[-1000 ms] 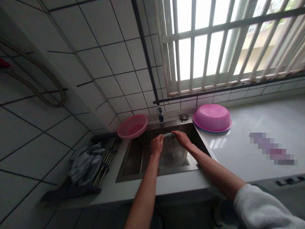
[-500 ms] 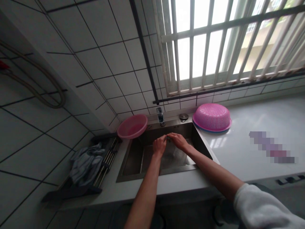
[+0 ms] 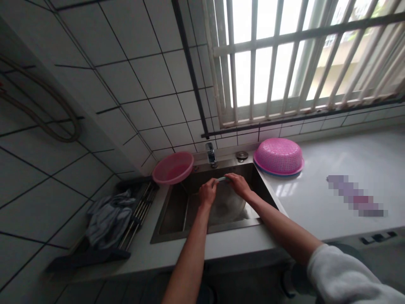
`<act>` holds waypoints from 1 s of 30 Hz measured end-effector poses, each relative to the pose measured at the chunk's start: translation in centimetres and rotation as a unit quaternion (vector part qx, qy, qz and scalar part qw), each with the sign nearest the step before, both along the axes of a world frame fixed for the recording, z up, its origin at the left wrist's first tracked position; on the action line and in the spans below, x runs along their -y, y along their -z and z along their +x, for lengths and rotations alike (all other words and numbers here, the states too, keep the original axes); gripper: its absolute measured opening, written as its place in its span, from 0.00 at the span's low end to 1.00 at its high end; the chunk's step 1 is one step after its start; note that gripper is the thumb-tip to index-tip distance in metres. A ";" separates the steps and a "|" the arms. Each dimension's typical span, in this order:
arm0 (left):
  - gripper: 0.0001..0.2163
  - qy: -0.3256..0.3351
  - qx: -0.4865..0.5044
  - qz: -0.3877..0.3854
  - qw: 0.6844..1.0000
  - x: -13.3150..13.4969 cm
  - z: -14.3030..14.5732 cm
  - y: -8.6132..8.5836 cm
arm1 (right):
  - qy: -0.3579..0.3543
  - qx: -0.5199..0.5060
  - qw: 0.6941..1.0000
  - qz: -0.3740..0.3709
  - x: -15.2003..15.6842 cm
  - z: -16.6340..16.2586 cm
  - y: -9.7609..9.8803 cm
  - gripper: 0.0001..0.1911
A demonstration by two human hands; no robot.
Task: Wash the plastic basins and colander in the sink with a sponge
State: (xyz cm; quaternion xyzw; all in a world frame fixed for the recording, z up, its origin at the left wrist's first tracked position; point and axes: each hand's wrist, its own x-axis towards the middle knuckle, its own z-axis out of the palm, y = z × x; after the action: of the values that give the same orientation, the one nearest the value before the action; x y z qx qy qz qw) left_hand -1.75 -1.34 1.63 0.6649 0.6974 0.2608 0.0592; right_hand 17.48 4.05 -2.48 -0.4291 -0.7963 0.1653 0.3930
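Over the steel sink (image 3: 171, 211), my left hand (image 3: 207, 192) and my right hand (image 3: 238, 185) are raised close together. Between their fingertips stretches a short pale grey-blue strip (image 3: 222, 179), too small to tell its kind. Each hand is closed on one end of it. Behind the hands stands the chrome faucet (image 3: 210, 153), apart from them. Below, a faint round shape shows on the sink floor; I cannot tell whether it is water or a dish.
A pink basin (image 3: 174, 168) rests at the sink's back left corner. An upside-down pink strainer basket (image 3: 279, 156) stands on the white counter (image 3: 316, 202) to the right. At the left, a grey cloth (image 3: 110, 219) lies on a dark rack (image 3: 139, 219). A drain plug (image 3: 242, 155) sits behind the sink.
My hands have moved slightly apart, and the pale strip now shows stretched between them. The view has shifted a little.
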 end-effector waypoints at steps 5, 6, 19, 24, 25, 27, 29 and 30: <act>0.13 -0.048 0.038 0.014 0.998 0.0 -0.7 0.0 | 0.011 -0.004 1.000 0.008 -0.3 -0.3 -0.2 0.29; 0.14 -0.079 0.064 0.034 0.994 -0.1 -1.2 0.0 | 0.047 -0.020 0.999 0.000 -0.6 0.4 -0.1 0.28; 0.17 0.025 0.005 -0.039 0.999 0.1 0.7 -0.3 | -0.071 0.061 0.996 0.000 0.4 -1.5 -0.6 0.30; 0.15 -0.060 0.024 -0.019 0.998 0.1 -1.0 -0.6 | 0.027 0.030 0.998 -0.039 -0.3 0.3 -0.8 0.26; 0.15 -0.068 0.025 -0.013 0.997 0.1 -1.1 -0.6 | 0.046 0.028 0.997 -0.049 -0.4 0.8 -0.8 0.25; 0.15 -0.057 0.015 -0.014 0.998 0.1 -0.8 -0.6 | 0.046 0.037 0.997 -0.053 -0.4 1.3 -0.8 0.23; 0.14 -0.024 -0.012 -0.029 0.999 0.1 0.1 -0.6 | 0.004 0.055 0.998 -0.034 -0.1 0.7 -0.8 0.23; 0.13 -0.007 -0.028 -0.039 0.999 0.2 0.5 -0.6 | -0.022 0.063 0.998 -0.021 0.1 0.2 -0.8 0.23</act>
State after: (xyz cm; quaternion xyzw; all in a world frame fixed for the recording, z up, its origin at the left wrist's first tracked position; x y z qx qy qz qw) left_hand -1.25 -1.51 2.20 0.6640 0.7131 0.2156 0.0637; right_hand 17.70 3.96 -1.68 -0.4291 -0.8253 0.1635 0.3285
